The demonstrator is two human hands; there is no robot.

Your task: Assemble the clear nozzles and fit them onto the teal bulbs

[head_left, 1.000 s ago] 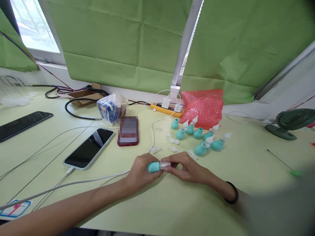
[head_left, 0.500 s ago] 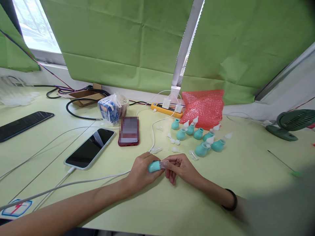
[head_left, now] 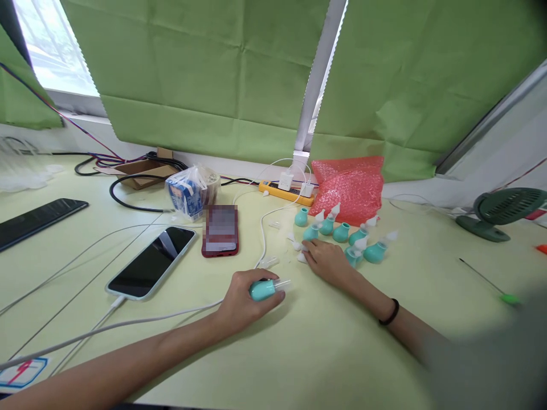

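Observation:
My left hand [head_left: 245,295] is wrapped round a teal squeeze bulb [head_left: 261,290], which lies on its side in the grip. A clear plastic tube [head_left: 282,285] sticks out of the bulb's neck towards the right. My right hand [head_left: 327,261] reaches over the table with fingers stretched out and fingertips at some small white pieces [head_left: 301,258]; part of the fingers is hidden. Just beyond it stand several teal bulbs, some with clear tubes and white pointed tips [head_left: 335,209], others with bare necks, such as one bulb [head_left: 341,232]. Another clear tube [head_left: 269,262] lies beyond my left hand.
A red bubble-wrap bag [head_left: 348,188] and a yellow power strip [head_left: 286,192] sit at the back. To the left are a phone on a cable [head_left: 151,262], a red-cased phone [head_left: 220,230] and a bagged blue box [head_left: 188,191]. A green fan [head_left: 504,210] stands right.
My right hand has let go of the clear tube at the bulb and moved away to the small white pieces. My left hand still holds the bulb.

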